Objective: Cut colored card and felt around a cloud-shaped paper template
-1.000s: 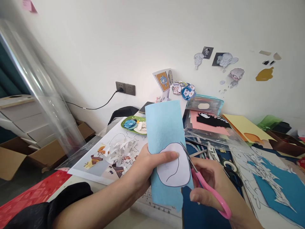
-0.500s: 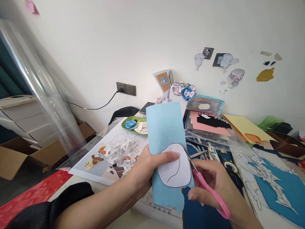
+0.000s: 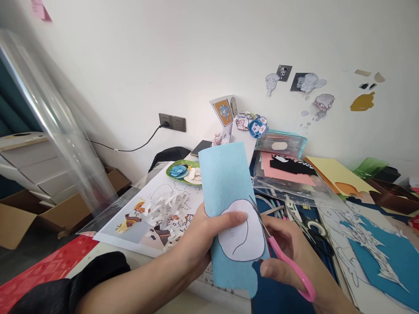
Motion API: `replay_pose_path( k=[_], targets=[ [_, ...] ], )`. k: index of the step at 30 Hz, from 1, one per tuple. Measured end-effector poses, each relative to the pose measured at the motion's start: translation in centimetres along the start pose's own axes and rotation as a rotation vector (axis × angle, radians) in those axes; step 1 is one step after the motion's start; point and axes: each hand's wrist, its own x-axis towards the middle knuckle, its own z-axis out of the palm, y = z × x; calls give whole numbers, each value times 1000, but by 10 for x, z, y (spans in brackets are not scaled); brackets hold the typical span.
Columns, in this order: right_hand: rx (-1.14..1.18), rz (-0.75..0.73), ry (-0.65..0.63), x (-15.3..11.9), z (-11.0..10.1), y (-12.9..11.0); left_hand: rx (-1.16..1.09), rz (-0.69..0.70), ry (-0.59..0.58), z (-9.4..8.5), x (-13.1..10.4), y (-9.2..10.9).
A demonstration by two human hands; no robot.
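Held up over a cluttered counter (image 3: 183, 301), at the centre of the view: a light blue sheet (image 3: 225, 174), tall and slightly curved. On its lower half, a rounded white paper shape (image 3: 240, 242) with a dark outline and one curved line inside. At the left, fingers of the left hand (image 3: 206, 226) clamped on the sheet, with the thumb flat across the white paper shape and the rest hidden behind. At the right, fingers of the right hand (image 3: 293, 244) closed on pink-handled scissors (image 3: 279, 250), partly out of sight; blades pointing upward and away, slightly parted, along the white paper shape's right side. To the left, a printed sheet (image 3: 111, 235) under a heap of white paper strips (image 3: 166, 209); just beyond, a green tray (image 3: 192, 164) of blue and white pieces. To the far right, a darker blue sheet (image 3: 402, 257) beneath jagged white paper (image 3: 373, 246).
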Motion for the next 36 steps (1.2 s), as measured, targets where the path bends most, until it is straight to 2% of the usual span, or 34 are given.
replay_pose_path(
  k=[11,19,36],
  targets=[
    [38,13,42,1,4,-2,-36,15,0,0,-2,-2],
    [-37,8,54,0,1,-4,-51,15,-1,0,-3,-2],
    [-183,141,62,-5,-5,-9,-31,-1,-12,-1,-3,-3]
  ],
)
